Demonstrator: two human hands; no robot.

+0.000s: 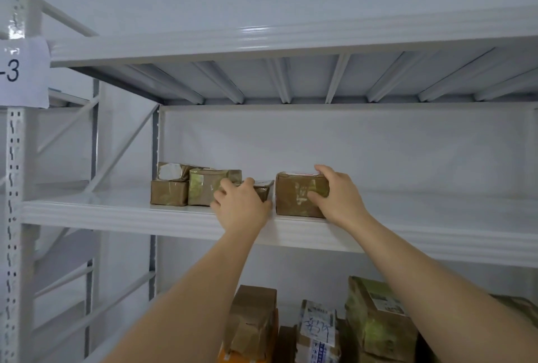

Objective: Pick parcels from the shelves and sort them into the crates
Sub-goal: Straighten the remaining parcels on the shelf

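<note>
Parcels sat on the shelf (116,211). Right hand (339,196) clasped the box (297,196); left hand (240,202) curled over a flat parcel (263,188). One-handed lifts from the edge risked a slip and drop.

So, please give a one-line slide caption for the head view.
Right hand grips a taped brown parcel on the white shelf while left hand holds a smaller parcel beside it.
</note>
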